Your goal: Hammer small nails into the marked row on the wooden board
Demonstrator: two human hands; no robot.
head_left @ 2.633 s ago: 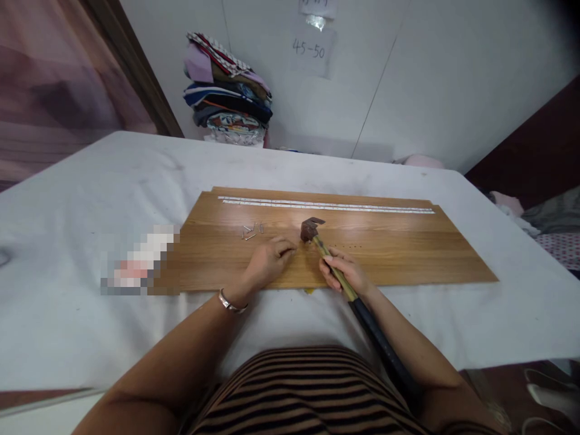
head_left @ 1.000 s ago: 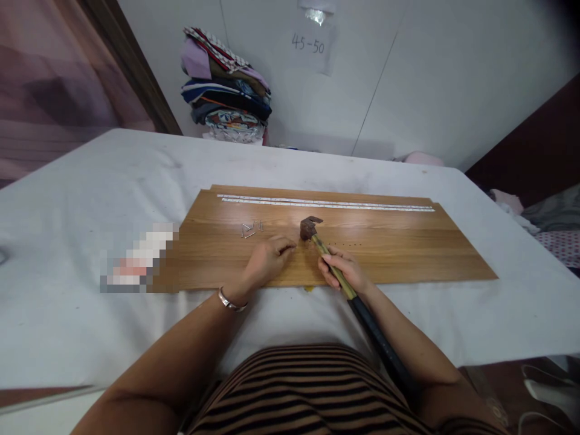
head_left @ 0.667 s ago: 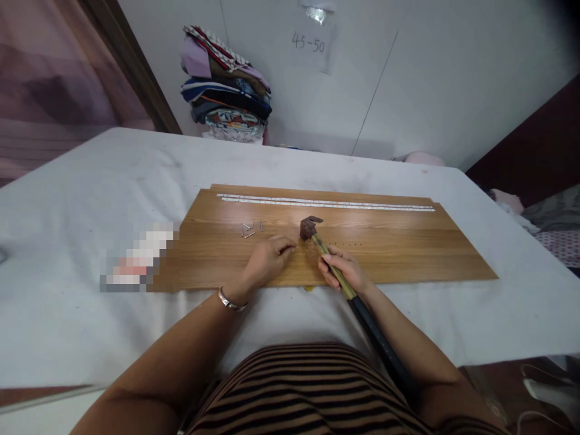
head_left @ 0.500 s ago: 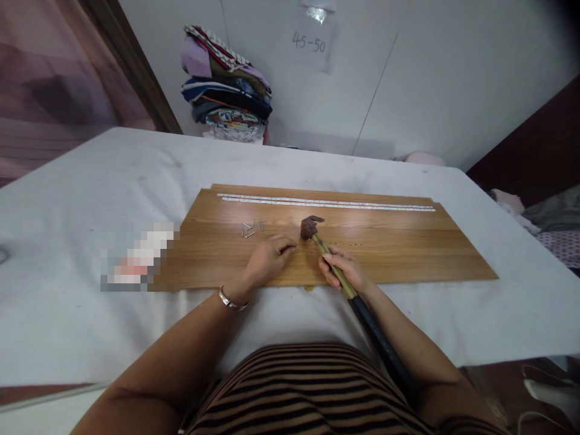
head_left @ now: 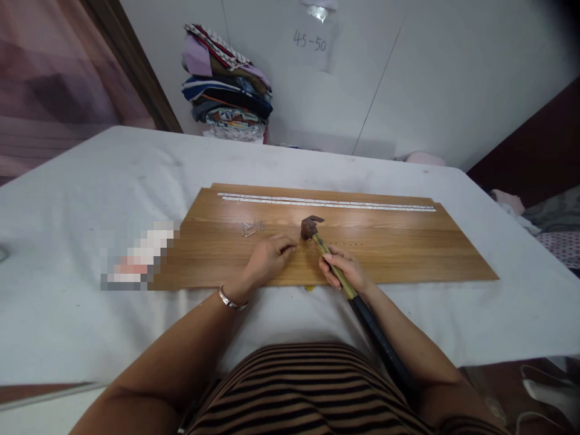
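My right hand point(head_left: 343, 267) is wrapped round the yellow part of the handle of a claw hammer point(head_left: 348, 289). The rusty hammer head is raised just over the wooden board point(head_left: 408, 257), near its middle. To the left of it, my left hand point(head_left: 270, 258) rests low on the board, thumb and fingertips pinched together. What the pinch holds, if anything, is too small to make out. Several loose nails point(head_left: 252, 228) lie on the board beyond my left hand. A row of small dark dots point(head_left: 347, 243) runs along the board right of the hammer head.
Two white measuring strips point(head_left: 326, 203) lie along the board's far edge. The board rests on a white-covered table point(head_left: 90, 181). A stack of folded clothes point(head_left: 226, 84) stands behind the table by the wall. A blurred-out patch point(head_left: 140, 257) covers something left of the board.
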